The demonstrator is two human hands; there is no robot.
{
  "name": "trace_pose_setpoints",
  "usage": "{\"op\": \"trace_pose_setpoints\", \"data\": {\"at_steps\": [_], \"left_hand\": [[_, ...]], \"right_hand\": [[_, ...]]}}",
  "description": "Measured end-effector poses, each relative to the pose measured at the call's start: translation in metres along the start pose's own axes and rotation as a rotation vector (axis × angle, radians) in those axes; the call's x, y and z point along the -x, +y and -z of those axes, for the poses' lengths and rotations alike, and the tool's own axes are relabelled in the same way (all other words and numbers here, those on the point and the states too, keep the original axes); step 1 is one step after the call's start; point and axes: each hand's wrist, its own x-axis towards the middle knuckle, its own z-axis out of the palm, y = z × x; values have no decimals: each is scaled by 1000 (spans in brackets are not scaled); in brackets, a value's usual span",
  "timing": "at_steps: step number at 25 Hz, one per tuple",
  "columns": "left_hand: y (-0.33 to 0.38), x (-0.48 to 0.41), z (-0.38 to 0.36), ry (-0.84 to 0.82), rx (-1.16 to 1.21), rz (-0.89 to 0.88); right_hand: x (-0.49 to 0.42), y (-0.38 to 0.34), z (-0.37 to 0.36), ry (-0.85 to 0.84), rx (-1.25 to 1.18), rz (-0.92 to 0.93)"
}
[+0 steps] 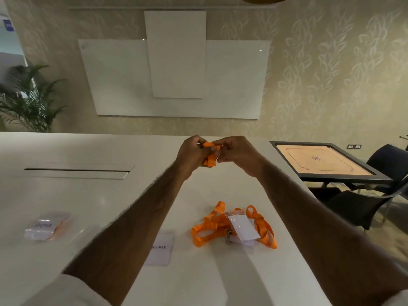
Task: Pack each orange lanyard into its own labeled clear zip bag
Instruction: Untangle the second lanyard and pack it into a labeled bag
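Note:
Both hands are raised above the white table (66,195), bunching a folded orange lanyard (210,159) between them. My left hand (194,156) grips its left side, and my right hand (237,156) pinches its right side. A loose pile of orange lanyards (209,230) with a clear card holder (241,228) on top lies on the table near me. A labeled clear zip bag (161,249) lies flat just left of the pile, partly behind my left forearm. Far left lies another labeled zip bag (47,227) with orange showing inside it.
A long cable slot (77,172) is set into the table's left half. A carrom board (324,161) on a stand and dark chairs (375,195) stand to the right of the table. White wall panels (176,74) and a potted plant (28,100) are behind.

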Motion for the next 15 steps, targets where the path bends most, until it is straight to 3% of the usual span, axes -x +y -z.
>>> {"op": "trace_pose_setpoints", "data": {"at_steps": [6, 15], "left_hand": [[-24, 20, 22, 8, 107, 148], [-90, 73, 91, 119, 8, 283]], "right_hand": [[-7, 12, -30, 10, -21, -159], [3, 48, -126, -127, -193, -313]]}}
